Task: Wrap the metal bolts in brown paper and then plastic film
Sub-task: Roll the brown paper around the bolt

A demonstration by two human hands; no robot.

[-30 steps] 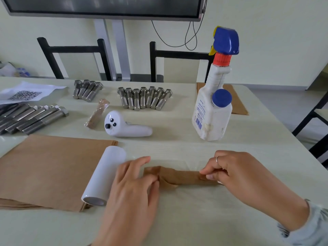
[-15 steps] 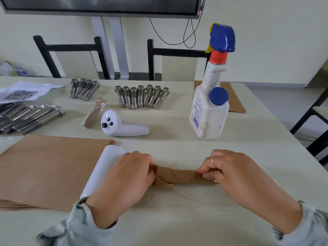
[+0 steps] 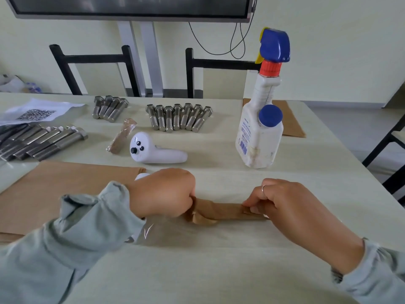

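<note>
1. Left hand [image 3: 163, 193]: fingers curled tight, pinching the crumpled left end of the long brown-paper-wrapped bolt bundle [image 3: 223, 212]. Knuckles up, grey sleeve [image 3: 87, 229] behind.
2. Right hand [image 3: 282, 205]: fingers and thumb curled, pinching the bundle's right end; thin ring on one finger. Fingertips press the paper fold down.
3. Bundle sits btwn both hands, on the pale table [image 3: 219, 270], near front edge, centre of view.
4. Long axis runs left-right across the table, roughly level; left end bunched and flared, right end flatter under the fingers.
5. Clear plastic film sheet [image 3: 151, 231] lies flat under/below the bundle, w/ a shiny crease near left wrist.
6. White film roll [image 3: 141, 176] mostly hidden behind left hand, on the flat brown paper sheets [image 3: 65, 189].
7. Further back: row of bare steel hex bolts [image 3: 178, 117], a smaller group [image 3: 109, 108], larger bolts [image 3: 41, 141] at left, one finished wrapped bolt [image 3: 121, 136], white handheld controller [image 3: 153, 150], white spray bottle w/ blue trigger [image 3: 262, 119].
</note>
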